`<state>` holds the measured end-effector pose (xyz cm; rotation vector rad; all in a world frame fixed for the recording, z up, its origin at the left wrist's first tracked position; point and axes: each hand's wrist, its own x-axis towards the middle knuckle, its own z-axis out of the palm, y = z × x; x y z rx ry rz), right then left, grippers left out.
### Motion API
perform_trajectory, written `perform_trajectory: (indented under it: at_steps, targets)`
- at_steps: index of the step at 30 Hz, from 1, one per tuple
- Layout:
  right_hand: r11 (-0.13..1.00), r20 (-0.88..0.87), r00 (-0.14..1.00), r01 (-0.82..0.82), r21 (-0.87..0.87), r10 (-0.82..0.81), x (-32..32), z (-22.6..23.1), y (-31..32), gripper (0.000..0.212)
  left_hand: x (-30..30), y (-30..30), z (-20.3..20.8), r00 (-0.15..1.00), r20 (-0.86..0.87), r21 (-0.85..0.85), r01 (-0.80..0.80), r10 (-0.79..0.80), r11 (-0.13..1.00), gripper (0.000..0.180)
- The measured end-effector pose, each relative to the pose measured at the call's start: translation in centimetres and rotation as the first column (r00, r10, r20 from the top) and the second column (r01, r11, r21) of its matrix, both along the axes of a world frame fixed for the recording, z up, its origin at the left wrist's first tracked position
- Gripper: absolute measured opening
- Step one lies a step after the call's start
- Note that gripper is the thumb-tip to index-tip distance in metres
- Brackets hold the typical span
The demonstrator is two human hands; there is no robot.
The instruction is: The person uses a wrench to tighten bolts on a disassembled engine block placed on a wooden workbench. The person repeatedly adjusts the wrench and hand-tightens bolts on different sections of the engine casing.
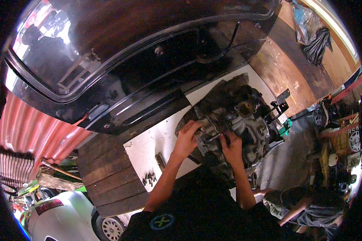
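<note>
A greasy grey and black engine or gearbox casing [249, 128] lies on a white board [142, 140], right in front of me. My left hand [186, 140] is on its near left side, with fingers curled in against a metal part; what they grip is too small to make out. Close by on the right, my right hand [232, 149] is closed, thumb and fingers pinched against the casing. Anything between those fingertips is hidden. Left of the casing, several small dark bolts [149, 179] lie in a pile beside a dark ribbed metal strip [160, 162].
The white board rests on a dark plank bench [106, 172]. A black vehicle panel [149, 76] rises behind it. At the lower right another person [305, 205] is bent low. A silver car [60, 217] stands at the lower left, and plastic bags [313, 40] hang at the upper right.
</note>
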<state>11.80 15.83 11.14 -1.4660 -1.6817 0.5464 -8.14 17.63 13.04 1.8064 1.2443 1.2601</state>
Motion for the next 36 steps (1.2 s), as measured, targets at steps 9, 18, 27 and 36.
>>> perform_trajectory:
  at_steps: [9,18,27,36]
  targets:
    - [0.997,0.015,0.998,-0.059,0.045,0.058,0.4,-0.4,0.1,0.020,0.0,-1.0,0.1,0.982,-0.186,0.145,0.019,0.008,0.989,0.055]
    - [0.992,-0.005,0.994,-0.107,0.060,0.107,0.6,-0.7,0.2,0.016,1.6,-1.5,-0.8,0.930,-0.368,0.204,0.067,0.013,0.977,0.053]
    - [0.994,-0.007,0.995,-0.103,0.028,0.104,0.7,-0.8,-0.2,0.025,0.9,-1.8,-1.3,0.966,-0.260,0.105,0.019,0.009,0.994,0.056]
    - [0.990,-0.072,0.987,-0.140,0.026,0.142,1.0,-1.6,0.1,0.023,2.1,-1.7,-0.9,0.937,-0.331,0.197,-0.046,0.110,0.979,0.048]
